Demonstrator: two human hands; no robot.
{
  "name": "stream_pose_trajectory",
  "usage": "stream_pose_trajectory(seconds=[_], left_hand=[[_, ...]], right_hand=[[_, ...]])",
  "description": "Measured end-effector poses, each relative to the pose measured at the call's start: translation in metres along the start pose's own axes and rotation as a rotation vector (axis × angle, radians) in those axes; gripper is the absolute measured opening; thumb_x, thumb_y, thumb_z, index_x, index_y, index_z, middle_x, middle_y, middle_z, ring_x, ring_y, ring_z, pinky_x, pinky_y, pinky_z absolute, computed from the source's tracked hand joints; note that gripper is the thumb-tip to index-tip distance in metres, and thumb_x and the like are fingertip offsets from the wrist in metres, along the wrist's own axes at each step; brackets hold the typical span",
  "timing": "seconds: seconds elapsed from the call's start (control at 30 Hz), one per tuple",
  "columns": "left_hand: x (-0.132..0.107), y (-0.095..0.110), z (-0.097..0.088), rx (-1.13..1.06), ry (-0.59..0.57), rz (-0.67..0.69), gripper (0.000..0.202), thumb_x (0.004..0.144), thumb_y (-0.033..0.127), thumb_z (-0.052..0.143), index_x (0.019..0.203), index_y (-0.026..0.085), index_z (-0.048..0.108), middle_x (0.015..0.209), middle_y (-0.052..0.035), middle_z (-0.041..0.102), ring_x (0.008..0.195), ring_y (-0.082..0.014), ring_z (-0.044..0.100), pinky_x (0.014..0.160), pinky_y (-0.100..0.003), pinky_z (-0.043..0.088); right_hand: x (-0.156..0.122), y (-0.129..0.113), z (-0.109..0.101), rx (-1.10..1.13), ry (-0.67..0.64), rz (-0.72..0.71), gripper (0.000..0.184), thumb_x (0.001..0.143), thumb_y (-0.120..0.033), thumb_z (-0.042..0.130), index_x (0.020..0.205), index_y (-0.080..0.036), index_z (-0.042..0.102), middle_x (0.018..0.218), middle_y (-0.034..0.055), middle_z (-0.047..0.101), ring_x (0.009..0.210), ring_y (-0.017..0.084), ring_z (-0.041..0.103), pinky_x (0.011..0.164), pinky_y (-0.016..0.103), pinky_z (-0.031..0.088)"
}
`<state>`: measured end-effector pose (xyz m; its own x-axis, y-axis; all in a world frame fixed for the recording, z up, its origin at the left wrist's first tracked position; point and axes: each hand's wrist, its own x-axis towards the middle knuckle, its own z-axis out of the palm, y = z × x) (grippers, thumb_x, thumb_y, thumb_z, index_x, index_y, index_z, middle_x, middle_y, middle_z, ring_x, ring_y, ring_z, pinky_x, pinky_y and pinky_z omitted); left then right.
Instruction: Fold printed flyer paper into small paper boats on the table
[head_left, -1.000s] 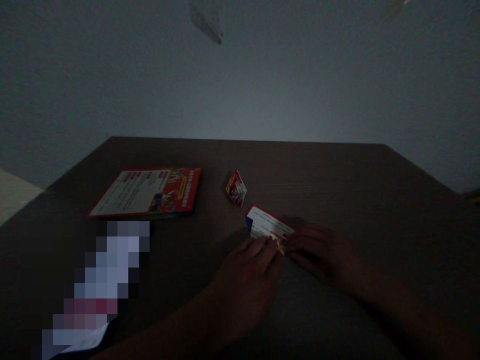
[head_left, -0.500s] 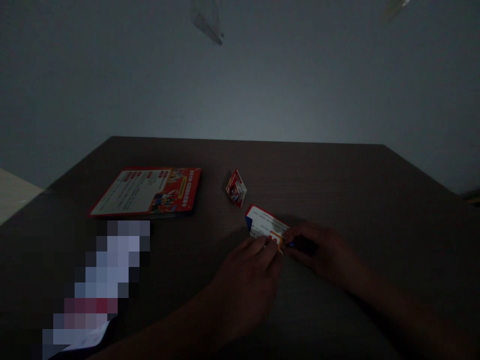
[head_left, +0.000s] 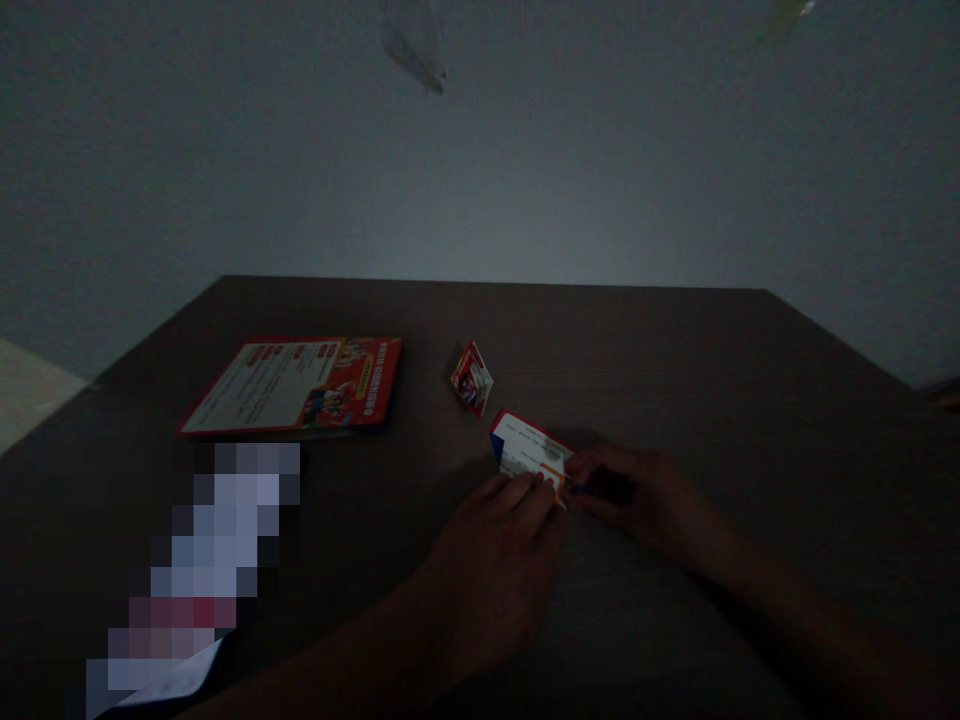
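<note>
one head-worn camera looks forward and down from the near edge of the table (head_left: 675, 360), close over the left hand (head_left: 491, 560) and right hand (head_left: 649, 505), facing the far wall (head_left: 525, 170)

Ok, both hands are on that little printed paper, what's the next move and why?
Probably slide the left hand along the near edge of the printed paper to press it flat, while the right hand pins it: both hands meet at that edge, on the table.

Red booklet (head_left: 300, 385) flat on dark table (head_left: 675, 350); small folded paper piece (head_left: 472, 378) right of it.
</note>
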<state>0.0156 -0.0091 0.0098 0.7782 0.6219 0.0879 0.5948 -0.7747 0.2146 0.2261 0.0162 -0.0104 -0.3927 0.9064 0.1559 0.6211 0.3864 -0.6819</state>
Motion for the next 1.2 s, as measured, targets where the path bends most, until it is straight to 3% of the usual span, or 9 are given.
stream_pose_trajectory(seconds=[0.63,0.97,1.2], left_hand=[[0.002,0.002,-0.004,-0.049,-0.003,-0.002,0.036,0.087,0.022,0.046,0.122,0.016,0.049,0.115,-0.0092,0.056,0.108,-0.0242,0.049,0.093,-0.04,0.041],[0.001,0.003,-0.001,-0.023,0.016,-0.016,0.034,0.09,0.024,0.044,0.123,0.017,0.05,0.117,-0.0082,0.055,0.111,-0.0244,0.047,0.094,-0.041,0.038],[0.001,0.003,-0.001,-0.048,0.01,-0.024,0.037,0.09,0.024,0.045,0.127,0.018,0.047,0.121,-0.0068,0.054,0.114,-0.0235,0.046,0.098,-0.041,0.036]], right_hand=[[0.001,0.003,0.0,0.017,-0.013,-0.041,0.007,0.078,-0.02,0.066,0.084,-0.023,0.062,0.082,-0.0019,0.069,0.074,0.014,0.065,0.07,0.025,0.051],[0.001,0.004,0.002,0.049,0.036,0.045,0.013,0.078,-0.025,0.067,0.09,-0.022,0.063,0.09,0.0024,0.071,0.083,0.018,0.068,0.077,0.032,0.055],[-0.001,-0.002,-0.01,0.063,-0.023,0.039,0.026,0.077,-0.026,0.067,0.102,-0.023,0.063,0.1,0.0034,0.071,0.09,0.02,0.067,0.081,0.033,0.055]])
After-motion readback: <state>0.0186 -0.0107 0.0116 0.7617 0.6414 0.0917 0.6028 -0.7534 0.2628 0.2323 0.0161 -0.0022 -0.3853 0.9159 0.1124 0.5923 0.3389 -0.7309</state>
